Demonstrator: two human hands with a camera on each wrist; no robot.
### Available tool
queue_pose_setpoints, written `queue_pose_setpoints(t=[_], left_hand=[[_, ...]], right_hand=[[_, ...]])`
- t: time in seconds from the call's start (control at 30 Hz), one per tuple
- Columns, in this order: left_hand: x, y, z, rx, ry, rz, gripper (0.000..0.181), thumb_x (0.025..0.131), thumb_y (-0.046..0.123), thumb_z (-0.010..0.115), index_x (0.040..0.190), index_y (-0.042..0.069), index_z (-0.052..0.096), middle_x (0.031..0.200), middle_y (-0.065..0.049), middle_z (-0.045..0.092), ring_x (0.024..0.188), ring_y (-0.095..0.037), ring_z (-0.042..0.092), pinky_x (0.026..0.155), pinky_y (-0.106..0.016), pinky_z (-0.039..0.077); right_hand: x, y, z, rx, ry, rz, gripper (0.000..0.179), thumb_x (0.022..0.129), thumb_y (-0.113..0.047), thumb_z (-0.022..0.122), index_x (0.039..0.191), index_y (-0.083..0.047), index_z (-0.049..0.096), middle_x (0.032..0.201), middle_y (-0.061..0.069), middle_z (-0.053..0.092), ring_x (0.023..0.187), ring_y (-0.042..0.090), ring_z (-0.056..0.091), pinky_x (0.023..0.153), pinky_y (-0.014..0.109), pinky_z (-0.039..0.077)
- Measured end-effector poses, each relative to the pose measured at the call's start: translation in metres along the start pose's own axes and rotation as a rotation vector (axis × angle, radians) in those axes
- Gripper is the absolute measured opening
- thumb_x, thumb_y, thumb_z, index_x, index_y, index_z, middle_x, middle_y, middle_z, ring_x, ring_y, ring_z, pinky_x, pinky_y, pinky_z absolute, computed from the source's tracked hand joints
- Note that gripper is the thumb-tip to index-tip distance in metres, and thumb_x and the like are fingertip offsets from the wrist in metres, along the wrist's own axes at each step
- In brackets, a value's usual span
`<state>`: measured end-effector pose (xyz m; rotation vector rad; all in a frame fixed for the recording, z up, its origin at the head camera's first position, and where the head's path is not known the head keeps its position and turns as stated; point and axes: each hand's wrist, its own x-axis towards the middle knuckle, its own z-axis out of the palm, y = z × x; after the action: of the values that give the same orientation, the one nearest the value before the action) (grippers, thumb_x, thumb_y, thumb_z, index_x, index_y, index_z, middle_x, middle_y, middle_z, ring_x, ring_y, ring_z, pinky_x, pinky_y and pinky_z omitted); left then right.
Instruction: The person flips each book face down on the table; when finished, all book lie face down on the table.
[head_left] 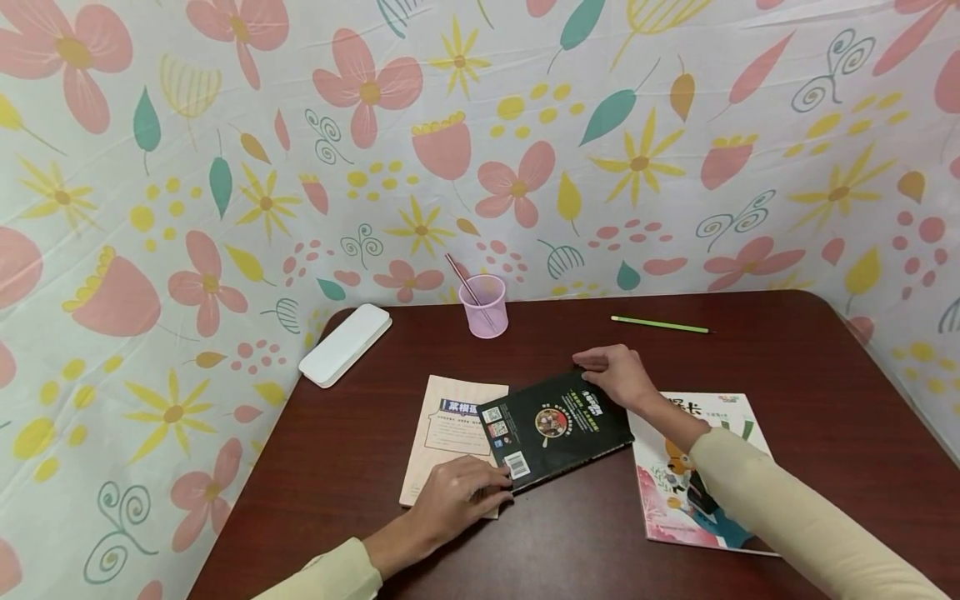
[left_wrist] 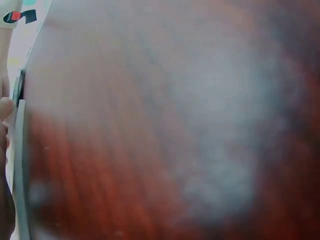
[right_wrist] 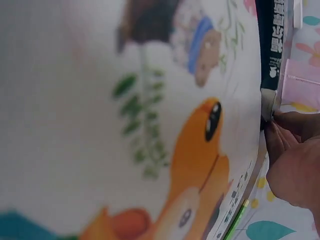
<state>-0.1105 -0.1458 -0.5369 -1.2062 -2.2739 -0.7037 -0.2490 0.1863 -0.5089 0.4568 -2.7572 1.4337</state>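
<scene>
A black book [head_left: 557,427], back cover up with a barcode and a round food picture, lies tilted in the middle of the table. Its left end overlaps a cream-coloured book [head_left: 431,433]. My left hand [head_left: 457,500] pinches the black book's lower left corner, its wrist over the cream book's bottom edge. At the far edge, near the upper right corner, my right hand [head_left: 618,379] pinches the same book; in the right wrist view that hand [right_wrist: 297,155] shows thumb and fingers at the dark cover [right_wrist: 269,40]. In the left wrist view the left hand [left_wrist: 6,150] is mostly cut off.
Under my right forearm lies a white picture book [head_left: 660,500] with a cartoon cover. A pink cup [head_left: 487,321] holding a striped stick stands at the back, a white case [head_left: 345,346] to its left. A green pencil [head_left: 660,324] lies at the back right.
</scene>
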Motion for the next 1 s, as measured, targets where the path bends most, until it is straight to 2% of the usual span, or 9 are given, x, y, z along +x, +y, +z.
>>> queue_pose_setpoints(t=[0.17,0.3,0.43,0.57,0.67,0.8,0.9,1.0], left_hand=[[0.009,-0.003,-0.004,0.018,0.001,-0.04,0.014,0.09,0.027,0.087,0.103,0.021,0.084,0.103,0.016,0.078,0.095,0.0,0.072,0.084,-0.023,0.058],[0.023,-0.007,-0.014,-0.067,-0.034,-0.175,0.015,0.094,0.026,0.084,0.108,0.021,0.084,0.105,0.014,0.079,0.102,-0.005,0.073,0.089,-0.029,0.059],[0.038,-0.017,-0.026,-0.196,-0.122,-0.337,0.025,0.098,0.025,0.08,0.122,0.017,0.08,0.118,0.01,0.078,0.116,-0.011,0.071,0.099,-0.037,0.057],[0.05,-0.03,-0.038,-0.272,-0.214,-0.426,0.044,0.099,0.027,0.079,0.141,0.016,0.069,0.137,0.008,0.071,0.13,-0.015,0.064,0.107,-0.043,0.052],[0.055,-0.042,-0.043,-0.315,-0.274,-0.455,0.063,0.098,0.027,0.081,0.155,0.017,0.057,0.151,0.005,0.061,0.137,-0.022,0.059,0.111,-0.047,0.048],[0.06,-0.057,-0.044,-0.354,-0.36,-0.483,0.088,0.092,0.029,0.086,0.166,0.02,0.039,0.165,0.004,0.046,0.139,-0.031,0.056,0.114,-0.05,0.044],[0.061,-0.067,-0.041,-0.37,-0.408,-0.485,0.104,0.087,0.03,0.092,0.17,0.021,0.03,0.17,0.003,0.038,0.14,-0.033,0.053,0.116,-0.05,0.042],[0.06,-0.075,-0.039,-0.383,-0.441,-0.474,0.114,0.082,0.03,0.095,0.171,0.021,0.025,0.173,-0.001,0.032,0.149,-0.03,0.046,0.121,-0.049,0.037]], right_hand=[[-0.003,-0.002,0.0,0.005,-0.029,-0.008,0.045,0.1,0.006,0.068,0.144,0.007,0.061,0.143,0.028,0.062,0.129,0.043,0.063,0.098,0.053,0.057],[-0.008,-0.007,-0.003,0.024,-0.053,0.008,0.055,0.104,-0.003,0.067,0.155,0.006,0.049,0.155,0.029,0.051,0.138,0.044,0.055,0.104,0.053,0.053],[-0.014,-0.014,-0.013,0.088,-0.108,-0.005,0.071,0.105,-0.016,0.07,0.164,0.003,0.034,0.163,0.028,0.041,0.147,0.047,0.043,0.114,0.055,0.044],[-0.025,-0.02,-0.023,0.149,-0.192,-0.018,0.091,0.101,-0.026,0.076,0.169,-0.002,0.02,0.17,0.026,0.029,0.155,0.049,0.028,0.119,0.062,0.035],[-0.035,-0.023,-0.029,0.16,-0.25,-0.009,0.104,0.096,-0.027,0.082,0.17,-0.005,0.013,0.173,0.024,0.022,0.157,0.049,0.021,0.119,0.066,0.03],[-0.049,-0.023,-0.031,0.166,-0.314,-0.005,0.114,0.09,-0.021,0.088,0.171,-0.004,0.008,0.174,0.025,0.015,0.158,0.051,0.016,0.119,0.069,0.026],[-0.06,-0.022,-0.032,0.152,-0.338,-0.011,0.116,0.088,-0.018,0.089,0.17,-0.001,0.008,0.174,0.027,0.012,0.157,0.052,0.015,0.119,0.069,0.026],[-0.07,-0.022,-0.032,0.127,-0.341,-0.01,0.116,0.087,-0.018,0.09,0.169,0.001,0.01,0.174,0.028,0.014,0.157,0.053,0.017,0.119,0.069,0.028]])
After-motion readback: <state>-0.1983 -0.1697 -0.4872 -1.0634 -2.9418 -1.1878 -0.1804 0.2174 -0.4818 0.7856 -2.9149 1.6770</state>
